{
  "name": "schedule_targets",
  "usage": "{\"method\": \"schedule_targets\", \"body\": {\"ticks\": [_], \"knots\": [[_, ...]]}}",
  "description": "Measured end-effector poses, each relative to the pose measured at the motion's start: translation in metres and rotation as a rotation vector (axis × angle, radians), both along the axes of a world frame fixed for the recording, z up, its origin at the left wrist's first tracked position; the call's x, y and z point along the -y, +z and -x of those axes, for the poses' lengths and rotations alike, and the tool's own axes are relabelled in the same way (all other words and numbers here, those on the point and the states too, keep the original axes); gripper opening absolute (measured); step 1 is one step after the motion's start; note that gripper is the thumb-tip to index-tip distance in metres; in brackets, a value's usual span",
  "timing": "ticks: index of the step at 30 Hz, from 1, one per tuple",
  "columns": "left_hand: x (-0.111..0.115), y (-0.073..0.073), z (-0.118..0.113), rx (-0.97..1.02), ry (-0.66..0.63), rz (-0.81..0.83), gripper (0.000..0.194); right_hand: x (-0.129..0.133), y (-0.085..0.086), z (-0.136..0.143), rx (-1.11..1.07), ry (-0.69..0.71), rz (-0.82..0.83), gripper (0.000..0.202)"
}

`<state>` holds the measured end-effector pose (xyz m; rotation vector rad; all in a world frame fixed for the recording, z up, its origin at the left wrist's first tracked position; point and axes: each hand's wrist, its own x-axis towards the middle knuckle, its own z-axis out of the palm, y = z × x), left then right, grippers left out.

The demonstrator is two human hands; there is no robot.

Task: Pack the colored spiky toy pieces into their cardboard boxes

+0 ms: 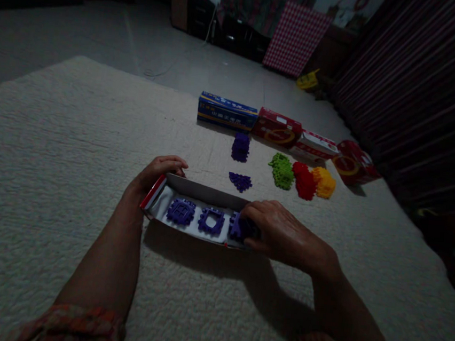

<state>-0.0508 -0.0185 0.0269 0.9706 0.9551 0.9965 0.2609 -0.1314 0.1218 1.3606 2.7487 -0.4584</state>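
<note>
An open long box (196, 187) with a white inside and a red end lies in front of me. My left hand (162, 168) wraps round its left end, with the fingers behind the far wall. Inside sit a purple interlocking block with a window pattern (181, 212) and a purple block with a round hole (211, 221). At the right end my right hand (272, 226) has its fingers closed on another purple block (235, 228), partly hidden beneath them. Just beyond the box lie a purple triangular piece (241, 182) and a stack of purple blocks (240, 147).
Green pieces (282, 171), red pieces (304, 181) and yellow pieces (323, 183) are heaped at the right. Behind them stand a blue box (227, 111), a red box (278, 127), a white-and-red box (317, 146) and a tilted red box (356, 162). Everything rests on a cream quilted mat (69, 177).
</note>
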Motion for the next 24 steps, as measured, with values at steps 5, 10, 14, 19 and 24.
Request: {"method": "schedule_targets", "body": {"ticks": [5, 10, 14, 19, 24], "knots": [[-0.002, -0.003, 0.002, 0.005, -0.012, 0.009, 0.019, 0.001, 0.003, 0.002, -0.025, -0.003, -0.008, 0.030], [-0.002, -0.003, 0.001, 0.006, -0.027, 0.006, 0.018, -0.010, 0.014, -0.002, -0.163, 0.037, -0.039, 0.013], [-0.001, -0.004, 0.000, 0.028, -0.033, 0.013, 0.018, -0.059, 0.003, -0.011, -0.375, -0.033, -0.205, 0.012], [-0.001, -0.001, -0.001, 0.016, -0.030, 0.021, 0.016, -0.146, -0.054, -0.017, -0.385, -0.306, -0.427, 0.024], [-0.001, 0.004, -0.002, 0.009, -0.027, 0.049, 0.014, -0.188, -0.103, -0.017, -0.340, -0.380, -0.536, 0.042]]}}
